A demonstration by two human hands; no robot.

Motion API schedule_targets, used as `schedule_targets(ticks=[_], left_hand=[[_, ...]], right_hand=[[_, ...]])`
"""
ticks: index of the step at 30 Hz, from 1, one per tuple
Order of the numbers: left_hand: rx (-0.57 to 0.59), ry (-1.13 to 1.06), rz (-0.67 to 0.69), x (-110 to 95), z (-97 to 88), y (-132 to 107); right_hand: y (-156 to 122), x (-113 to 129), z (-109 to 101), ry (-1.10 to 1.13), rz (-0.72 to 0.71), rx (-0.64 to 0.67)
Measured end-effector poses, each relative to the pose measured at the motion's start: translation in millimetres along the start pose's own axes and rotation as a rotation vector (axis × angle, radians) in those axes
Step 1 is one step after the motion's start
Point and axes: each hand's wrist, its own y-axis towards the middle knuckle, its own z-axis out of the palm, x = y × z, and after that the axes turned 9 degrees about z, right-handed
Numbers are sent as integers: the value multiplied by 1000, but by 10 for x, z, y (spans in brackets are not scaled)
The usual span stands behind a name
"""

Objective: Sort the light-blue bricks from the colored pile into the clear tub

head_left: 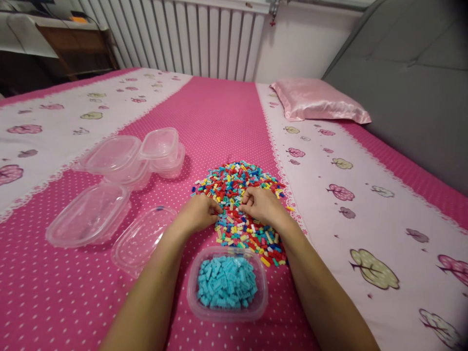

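Note:
A loose pile of small multicoloured building bricks (234, 183) is spread on the bed in front of me. My left hand (200, 212) is at the pile's left edge, fingers curled together and pointing inward. Over the middle of the pile, my right hand (261, 204) has its thumb and fingers pinched close to the bricks. Whatever either hand holds is too small or too hidden to tell. Between my forearms stands a clear plastic tub (192, 292) without a lid on it, filled with light-blue bricks (227, 282).
A clear lid (141, 236) lies beside my left forearm. Farther left are a lidded clear tub (89, 214) and stacked clear containers (115, 156), with smaller ones (161, 146) alongside. A pink pillow (318, 100) rests against the grey headboard (409, 78). A radiator (183, 39) lines the far wall.

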Motion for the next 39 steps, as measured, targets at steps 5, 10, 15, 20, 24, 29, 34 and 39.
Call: schedule_targets(ticks=[5,10,15,20,24,29,34,39], left_hand=[[29,13,35,-7,2,0],[93,-42,64,-54,-35,-11],[21,-411,33,-118,-73,-36],[-142,-951,-136,-170,-107,-46],[-249,-1311,-308,-215,-172,-16],[-295,-1517,-349,-268,-238,-22],[-239,-1590,-304,-267,-263,-39],[-213,-1538,-299,-230,-259,-22]], right_hand=[[-4,2,2,2,6,-1],[-2,3,3,-5,18,5],[5,2,7,-11,12,-1],[-1,14,-4,-15,21,-2],[-7,19,-9,-25,18,-12],[-11,17,-5,-15,10,-15],[-11,20,-6,-9,9,-10],[-9,12,-6,-11,0,-23]])
